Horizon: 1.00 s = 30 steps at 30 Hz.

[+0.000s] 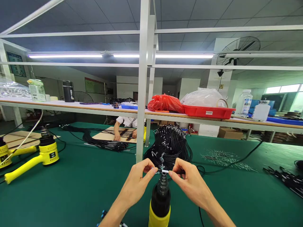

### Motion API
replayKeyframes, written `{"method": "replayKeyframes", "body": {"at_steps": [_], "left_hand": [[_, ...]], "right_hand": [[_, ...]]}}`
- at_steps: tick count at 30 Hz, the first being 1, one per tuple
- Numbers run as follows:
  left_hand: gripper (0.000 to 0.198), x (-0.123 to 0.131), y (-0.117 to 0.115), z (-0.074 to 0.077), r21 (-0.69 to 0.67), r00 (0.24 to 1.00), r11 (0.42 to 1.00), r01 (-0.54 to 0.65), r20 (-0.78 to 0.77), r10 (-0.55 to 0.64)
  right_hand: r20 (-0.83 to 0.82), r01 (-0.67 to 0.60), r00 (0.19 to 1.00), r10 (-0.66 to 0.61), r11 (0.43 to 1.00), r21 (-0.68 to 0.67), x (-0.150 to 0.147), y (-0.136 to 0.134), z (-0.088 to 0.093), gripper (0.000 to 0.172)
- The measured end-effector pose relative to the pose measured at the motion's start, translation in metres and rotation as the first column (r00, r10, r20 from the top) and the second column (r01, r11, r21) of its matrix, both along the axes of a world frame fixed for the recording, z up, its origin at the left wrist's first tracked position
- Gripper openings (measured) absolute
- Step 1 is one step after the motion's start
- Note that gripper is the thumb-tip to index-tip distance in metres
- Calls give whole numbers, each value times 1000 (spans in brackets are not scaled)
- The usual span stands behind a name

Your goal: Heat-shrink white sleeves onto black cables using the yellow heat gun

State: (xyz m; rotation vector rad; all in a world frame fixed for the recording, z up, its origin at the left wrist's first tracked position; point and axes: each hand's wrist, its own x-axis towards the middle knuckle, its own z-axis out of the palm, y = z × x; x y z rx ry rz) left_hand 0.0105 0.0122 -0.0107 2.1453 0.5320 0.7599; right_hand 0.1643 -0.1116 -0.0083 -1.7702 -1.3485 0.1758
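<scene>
In the head view, a thin black cable with a white sleeve (pixel 165 171) stretches between my two hands, just above the nozzle of a yellow and black heat gun (pixel 161 198). My left hand (pixel 138 181) pinches the black part on the left. On the other side, my right hand (pixel 188 179) pinches the cable at the right end of the white sleeve. The heat gun stands upright with its metal nozzle pointing up. Right behind my hands lies a large bundle of black cables (pixel 171 145) with white ends.
Two more yellow heat guns (pixel 48 151) lie at left. A pile of thin pale strips (pixel 224 159) and more black cables (pixel 287 179) are on the right. A white post (pixel 142 94) and shelf with a red tray (pixel 208 112) stand ahead. Beyond, a co-worker's hands (pixel 117 136) rest near a board.
</scene>
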Motion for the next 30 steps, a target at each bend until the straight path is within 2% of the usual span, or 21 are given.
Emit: {"method": "replayKeyframes", "body": {"at_steps": [5, 8, 11, 14, 30], "left_hand": [[23, -2, 2, 2, -22, 1000, 999, -25, -11, 25], [32, -2, 2, 3, -11, 999, 1000, -12, -35, 12], [47, 0, 2, 2, 64, 997, 998, -19, -75, 24], [52, 2, 2, 0, 110, 996, 994, -25, -77, 33], [33, 0, -1, 6, 16, 998, 1000, 8, -58, -7]], "right_hand": [[39, -8, 999, 9, 1000, -26, 1, -5, 2, 23], [55, -19, 998, 20, 1000, -14, 1, -7, 3, 27], [40, -42, 998, 42, 999, -1, 1, -6, 4, 27], [32, -63, 998, 62, 998, 13, 2, -6, 4, 25], [17, -86, 996, 86, 996, 11, 5, -5, 5, 20]]}}
